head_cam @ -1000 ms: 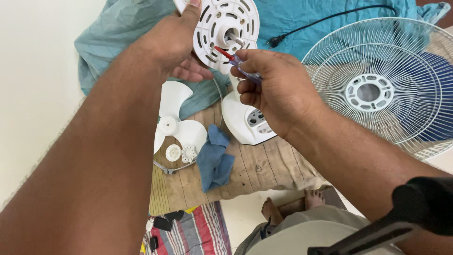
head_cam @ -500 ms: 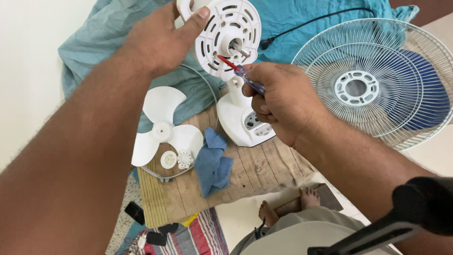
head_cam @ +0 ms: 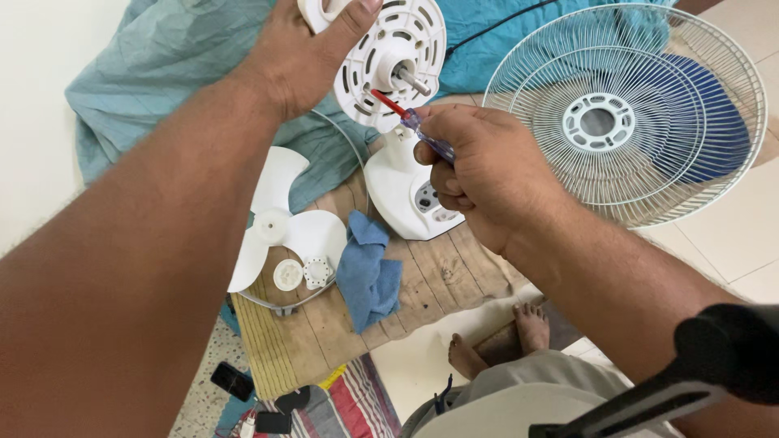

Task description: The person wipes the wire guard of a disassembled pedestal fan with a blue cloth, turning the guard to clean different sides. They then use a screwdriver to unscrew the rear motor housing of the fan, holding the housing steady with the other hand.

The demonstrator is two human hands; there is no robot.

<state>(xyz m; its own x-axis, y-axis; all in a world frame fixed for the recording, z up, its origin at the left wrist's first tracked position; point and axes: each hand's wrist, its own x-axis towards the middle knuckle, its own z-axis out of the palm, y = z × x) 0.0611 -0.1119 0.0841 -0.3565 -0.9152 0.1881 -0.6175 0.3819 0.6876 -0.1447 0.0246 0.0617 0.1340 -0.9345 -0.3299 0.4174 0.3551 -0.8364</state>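
Gripping white fan motor housing at top rim, left hand closed on it; rigid plastic, light, top-heavy on base. Right hand pinches slim screwdriver, tip at housing face.

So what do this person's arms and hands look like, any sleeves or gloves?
Both forearms are bare and hairy, with no sleeves in view. The left hand and right hand wear no gloves, and no rings, watch or bracelet show.
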